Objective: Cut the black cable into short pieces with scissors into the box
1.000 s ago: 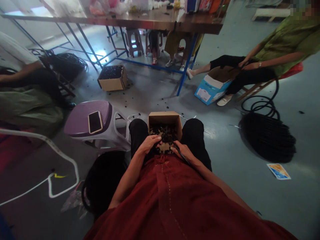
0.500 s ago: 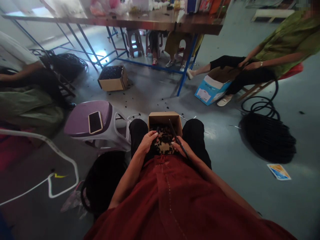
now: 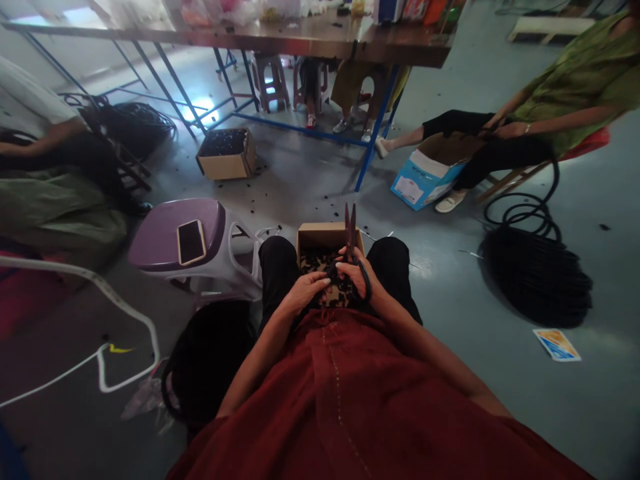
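My right hand is wrapped round a pair of scissors, whose dark handle loops at its palm. The blades point up and away from me, slightly apart at the tips. Thumb and fingers of my left hand pinch a small black piece, its exact kind too small to make out. Fingertips of my right hand touch or nearly touch that same piece. Both hands are over an open cardboard box between my knees, with many small black bits scattered inside.
A purple stool with a phone on it stands at my left, a black coil below. Another black coil lies right. A co-worker sits by a blue box. Ahead are a carton and a long table.
My hands have come closer together, meeting at the black piece. The scissors have swung to point more upright, and their blades now show apart.
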Tool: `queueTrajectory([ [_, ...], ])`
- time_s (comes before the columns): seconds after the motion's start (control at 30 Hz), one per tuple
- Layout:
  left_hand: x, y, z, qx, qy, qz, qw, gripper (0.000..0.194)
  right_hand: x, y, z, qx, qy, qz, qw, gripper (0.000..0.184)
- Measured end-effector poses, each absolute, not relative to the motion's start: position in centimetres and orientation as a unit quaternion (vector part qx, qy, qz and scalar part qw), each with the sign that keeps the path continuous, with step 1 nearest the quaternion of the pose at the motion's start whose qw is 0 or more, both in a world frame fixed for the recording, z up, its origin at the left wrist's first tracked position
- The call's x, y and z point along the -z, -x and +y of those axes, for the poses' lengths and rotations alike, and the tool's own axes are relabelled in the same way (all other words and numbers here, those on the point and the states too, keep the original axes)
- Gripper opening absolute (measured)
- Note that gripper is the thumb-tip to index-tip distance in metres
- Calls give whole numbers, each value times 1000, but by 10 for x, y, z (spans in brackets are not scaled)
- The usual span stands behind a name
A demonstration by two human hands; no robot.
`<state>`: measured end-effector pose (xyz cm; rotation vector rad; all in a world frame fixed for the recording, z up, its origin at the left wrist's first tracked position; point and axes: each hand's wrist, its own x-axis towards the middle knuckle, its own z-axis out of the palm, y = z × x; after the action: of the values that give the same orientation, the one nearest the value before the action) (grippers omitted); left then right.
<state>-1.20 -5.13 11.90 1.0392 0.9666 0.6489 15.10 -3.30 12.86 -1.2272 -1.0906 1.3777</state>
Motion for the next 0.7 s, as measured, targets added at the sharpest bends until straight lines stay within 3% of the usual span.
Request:
queueTrajectory([
  [0.2,-117,20,-65,-257,-517,450,681,37,-119,-158,-25,-567,489,-426,507,36],
  [0.43,-124,12,-59,-359,-476,518,613,41,-116,-157,-27,-522,530,-472,473,34],
  [0.53,-126,16,-54,-381,-471,529,595,39,-111,-167,-36,-469,546,-555,418,35],
  [0.7,-118,19,-49,-395,-487,520,580,33,-99,-191,-61,-394,575,-673,247,38],
])
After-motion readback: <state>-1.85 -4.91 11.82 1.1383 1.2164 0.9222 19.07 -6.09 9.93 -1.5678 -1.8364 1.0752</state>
